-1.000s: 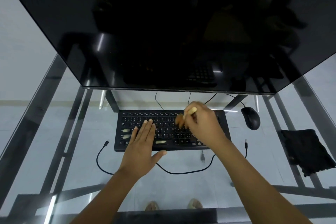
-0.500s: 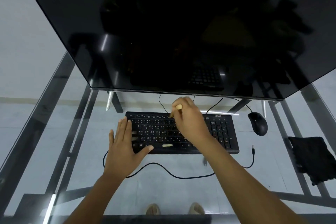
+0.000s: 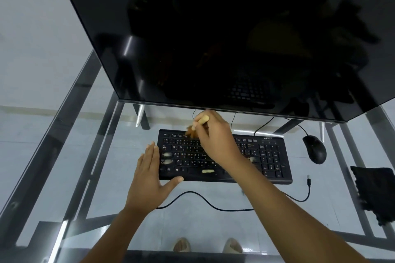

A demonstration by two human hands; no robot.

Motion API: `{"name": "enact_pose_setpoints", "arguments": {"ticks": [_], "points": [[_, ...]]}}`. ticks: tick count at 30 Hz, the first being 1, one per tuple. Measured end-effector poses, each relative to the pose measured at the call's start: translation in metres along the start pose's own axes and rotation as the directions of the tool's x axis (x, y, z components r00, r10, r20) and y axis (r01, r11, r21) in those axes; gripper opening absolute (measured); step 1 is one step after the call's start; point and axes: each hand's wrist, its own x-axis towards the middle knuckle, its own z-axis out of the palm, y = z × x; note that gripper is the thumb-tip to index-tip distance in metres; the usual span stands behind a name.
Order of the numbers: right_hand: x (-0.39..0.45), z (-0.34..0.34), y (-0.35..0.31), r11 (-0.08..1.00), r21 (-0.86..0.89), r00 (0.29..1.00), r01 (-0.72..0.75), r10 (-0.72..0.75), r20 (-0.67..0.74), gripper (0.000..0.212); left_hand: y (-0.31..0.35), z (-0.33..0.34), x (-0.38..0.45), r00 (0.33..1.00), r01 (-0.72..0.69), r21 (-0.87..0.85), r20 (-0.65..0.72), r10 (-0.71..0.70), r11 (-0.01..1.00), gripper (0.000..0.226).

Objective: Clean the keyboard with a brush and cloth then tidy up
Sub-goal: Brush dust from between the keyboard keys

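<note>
A black keyboard [image 3: 269, 156] lies on the glass desk below the monitor, with pale smudges on a few keys. My right hand [image 3: 215, 136] grips a small brush [image 3: 197, 127] with a light wooden handle; its brown bristles touch the top left key rows and look blurred. My left hand [image 3: 150, 173] lies flat with fingers together at the keyboard's left edge, the thumb along the front edge. A black cloth [image 3: 376, 192] lies at the desk's right side, away from both hands.
A large dark monitor [image 3: 213, 34] overhangs the back of the desk. A black mouse [image 3: 314, 149] sits right of the keyboard. A loose black cable [image 3: 213, 204] curls in front of the keyboard. The glass desk [image 3: 53, 156] has metal frame bars beneath.
My right hand has carried the brush from the keyboard's middle to its top left rows. My left hand has slid off the keys to the left edge. The view has shifted left.
</note>
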Motion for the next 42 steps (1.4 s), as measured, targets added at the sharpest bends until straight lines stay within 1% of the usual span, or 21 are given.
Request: {"name": "enact_pose_setpoints", "arguments": {"ticks": [2, 4, 7, 9, 11, 12, 14, 15, 18, 21, 23, 25, 28, 30, 32, 34, 36, 38, 39, 40, 42], "points": [[0.003, 0.002, -0.002, 1.000, 0.016, 0.999, 0.017, -0.017, 0.046, 0.010, -0.001, 0.000, -0.001, 1.000, 0.001, 0.019, -0.011, -0.001, 1.000, 0.105], [0.005, 0.006, -0.006, 0.997, -0.055, 0.995, 0.045, -0.040, 0.086, 0.010, -0.002, 0.001, -0.001, 1.000, 0.005, 0.033, -0.026, -0.004, 0.999, 0.103], [0.013, 0.009, -0.009, 1.000, -0.004, 0.998, 0.018, -0.018, -0.060, 0.007, -0.002, 0.001, -0.001, 1.000, 0.001, 0.039, -0.022, 0.000, 0.999, 0.102], [0.017, 0.013, -0.013, 0.999, 0.044, 1.000, -0.003, 0.003, 0.010, 0.008, -0.002, 0.000, -0.002, 0.999, 0.002, 0.039, -0.036, -0.001, 0.999, 0.102], [0.018, 0.019, -0.018, 0.999, -0.037, 0.996, 0.017, -0.013, 0.091, 0.010, -0.002, -0.001, -0.002, 0.999, 0.005, 0.036, -0.047, -0.003, 0.999, 0.101], [0.020, 0.021, -0.021, 0.997, -0.071, 0.997, 0.023, -0.018, 0.072, 0.011, -0.003, 0.000, -0.002, 0.999, 0.003, 0.034, -0.048, -0.002, 0.999, 0.101], [0.023, 0.023, -0.023, 0.999, -0.033, 1.000, 0.012, -0.012, -0.014, 0.010, -0.002, 0.000, -0.001, 0.999, 0.002, 0.038, -0.041, -0.001, 0.999, 0.101], [0.025, 0.024, -0.025, 1.000, -0.001, 1.000, 0.000, 0.000, -0.007, 0.009, -0.001, 0.000, -0.001, 0.999, 0.004, 0.038, -0.046, -0.002, 0.999, 0.101], [0.026, 0.030, -0.028, 0.999, -0.034, 0.991, 0.008, -0.003, 0.135, 0.010, 0.002, -0.002, -0.001, 0.997, 0.019, 0.016, -0.071, -0.018, 1.000, 0.102], [0.026, 0.032, -0.030, 0.999, -0.034, 1.000, 0.002, -0.002, 0.007, 0.011, 0.005, -0.005, -0.001, 0.997, 0.046, -0.060, -0.054, -0.049, 0.997, 0.104], [0.025, 0.034, -0.029, 1.000, 0.022, 0.997, 0.001, -0.003, 0.077, 0.008, 0.005, -0.006, 0.000, 0.997, 0.053, -0.074, -0.049, -0.057, 0.996, 0.105], [0.021, 0.037, -0.028, 0.999, -0.036, 0.986, 0.028, -0.022, 0.168, 0.008, 0.006, -0.007, -0.001, 0.996, 0.064, -0.076, -0.064, -0.069, 0.995, 0.105], [0.020, 0.034, -0.027, 0.999, -0.048, 1.000, 0.010, -0.011, -0.010, 0.008, 0.007, -0.008, -0.001, 0.997, 0.043, -0.084, -0.063, -0.048, 0.996, 0.104], [0.018, 0.029, -0.026, 1.000, 0.024, 1.000, 0.013, -0.014, 0.026, 0.006, 0.007, -0.010, -0.001, 0.997, 0.046, -0.084, -0.064, -0.052, 0.995, 0.104], [0.012, 0.026, -0.024, 1.000, 0.000, 0.986, 0.020, -0.020, 0.163, 0.006, 0.007, -0.010, -0.002, 0.995, 0.054, -0.079, -0.074, -0.060, 0.995, 0.104], [0.009, 0.020, -0.017, 0.999, -0.052, 0.997, 0.002, 0.002, 0.078, 0.007, 0.008, -0.011, -0.002, 0.996, 0.048, -0.085, -0.076, -0.055, 0.995, 0.103], [0.007, 0.011, -0.011, 0.999, 0.020, 0.999, -0.047, 0.047, -0.021, 0.008, 0.008, -0.011, -0.002, 0.996, 0.045, -0.099, -0.067, -0.052, 0.994, 0.102], [0.002, 0.003, -0.008, 0.986, 0.092, 0.985, -0.141, 0.130, 0.114, 0.009, 0.007, -0.011, -0.001, 0.997, 0.043, -0.102, -0.059, -0.049, 0.994, 0.102], [-0.002, 0.002, -0.005, 0.987, 0.065, 0.972, -0.150, 0.135, 0.192, 0.008, 0.005, -0.010, -0.001, 0.997, 0.045, -0.101, -0.054, -0.050, 0.994, 0.103], [-0.006, -0.001, -0.004, 0.991, 0.007, 0.972, -0.132, 0.128, 0.196, 0.008, 0.005, -0.010, -0.001, 0.997, 0.047, -0.103, -0.050, -0.052, 0.994, 0.103], [-0.009, -0.006, 0.001, 0.992, -0.083, 0.995, -0.095, 0.098, 0.036, 0.008, 0.004, -0.010, -0.001, 0.997, 0.049, -0.112, -0.046, -0.054, 0.992, 0.103]]}}
